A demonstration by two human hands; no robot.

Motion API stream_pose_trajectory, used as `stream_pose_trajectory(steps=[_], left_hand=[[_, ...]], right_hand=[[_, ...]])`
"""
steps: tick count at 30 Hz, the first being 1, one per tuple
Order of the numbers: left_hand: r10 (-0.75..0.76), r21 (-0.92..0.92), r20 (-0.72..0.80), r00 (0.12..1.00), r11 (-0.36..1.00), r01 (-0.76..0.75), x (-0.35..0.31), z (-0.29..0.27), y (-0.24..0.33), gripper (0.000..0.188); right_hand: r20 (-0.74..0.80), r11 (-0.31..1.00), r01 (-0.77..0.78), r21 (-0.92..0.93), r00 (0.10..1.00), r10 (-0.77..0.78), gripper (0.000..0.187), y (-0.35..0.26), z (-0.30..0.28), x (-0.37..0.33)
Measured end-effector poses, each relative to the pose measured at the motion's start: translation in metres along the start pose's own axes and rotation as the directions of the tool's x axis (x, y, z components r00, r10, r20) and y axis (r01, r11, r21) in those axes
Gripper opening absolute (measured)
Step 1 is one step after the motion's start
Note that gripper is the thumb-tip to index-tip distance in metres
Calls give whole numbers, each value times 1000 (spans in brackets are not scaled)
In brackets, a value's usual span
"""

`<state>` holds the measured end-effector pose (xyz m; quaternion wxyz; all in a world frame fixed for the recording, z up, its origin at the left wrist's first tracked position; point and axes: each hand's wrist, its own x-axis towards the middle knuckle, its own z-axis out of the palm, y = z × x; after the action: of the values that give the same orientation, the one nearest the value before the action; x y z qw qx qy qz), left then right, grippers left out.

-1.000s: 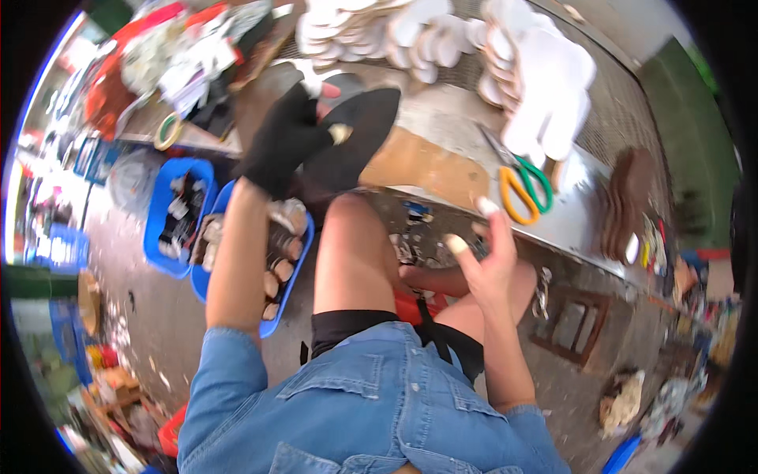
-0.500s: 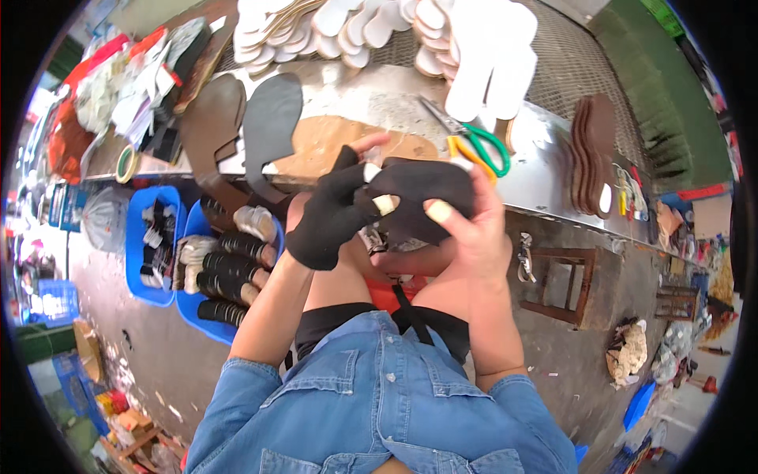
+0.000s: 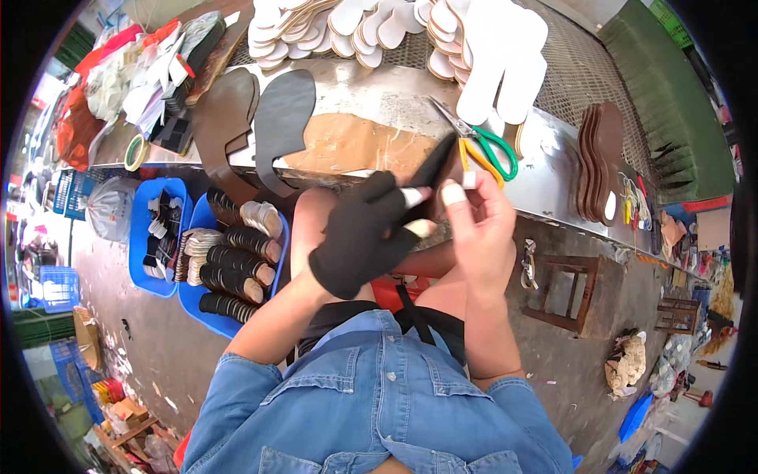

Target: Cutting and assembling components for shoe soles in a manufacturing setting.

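Note:
A dark, thin piece of leather or fabric, seen nearly edge-on, is held over my lap at the bench's front edge. My left hand, in a black fingerless glove with pale wraps on the fingertips, is closed on its near left side, slightly blurred. Bare except for pale wraps on thumb and finger, my right hand pinches its right side. Just beyond lie scissors with green and yellow handles, blades toward the far left. A brown paper-like sheet is spread on the bench.
White insole-shaped pieces are piled at the back. Brown leather pieces stand stacked on the right, with a dark grey cut piece on the left. Blue baskets hold rolled parts beside my left leg. A wooden stool stands right.
The dark piece has turned from showing its broad face to nearly edge-on, its far end now pointing up toward the scissors. My left hand has moved slightly nearer and to the right.

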<state>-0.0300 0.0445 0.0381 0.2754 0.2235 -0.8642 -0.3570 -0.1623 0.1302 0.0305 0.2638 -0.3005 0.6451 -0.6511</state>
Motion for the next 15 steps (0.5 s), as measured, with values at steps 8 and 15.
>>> stream_pose_trajectory(steps=[8,15], left_hand=[[-498,-827,-419,759,555,-91,-40,-113,-110,13],[-188,-775,-354,916,607,-175,-33,-163,-77,34]], right_hand=[[-400,709,180,682,904,154,13,31,-146,23],[-797,915,355,194,601,-64,42,-2,-215,0]])
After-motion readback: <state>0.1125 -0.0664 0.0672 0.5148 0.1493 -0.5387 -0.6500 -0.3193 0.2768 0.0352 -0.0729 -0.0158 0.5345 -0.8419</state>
